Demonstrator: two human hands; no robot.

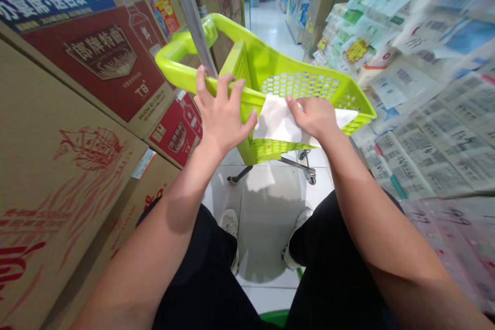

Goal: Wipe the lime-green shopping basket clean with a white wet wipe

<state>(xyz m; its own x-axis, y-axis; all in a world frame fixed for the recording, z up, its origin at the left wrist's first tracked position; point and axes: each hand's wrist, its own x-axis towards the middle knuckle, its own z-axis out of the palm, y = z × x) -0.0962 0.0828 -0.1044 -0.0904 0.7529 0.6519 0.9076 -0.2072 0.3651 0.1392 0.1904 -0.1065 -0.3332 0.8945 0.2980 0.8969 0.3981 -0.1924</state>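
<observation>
My left hand (222, 111), spread wide, rests on the green cart (268, 56) at centre frame, probably to steady it; my right hand (315, 116) grips a white cloth (270, 119) against its near side, seemingly for firm contact.

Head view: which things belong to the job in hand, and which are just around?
In the job:
- green cart, left hand on its rim
- white sheet, cloth or paper unclear, under the right hand at the cart's side

Just around:
- cardboard cartons
- plastic-wrapped packs
- metal pole
</observation>
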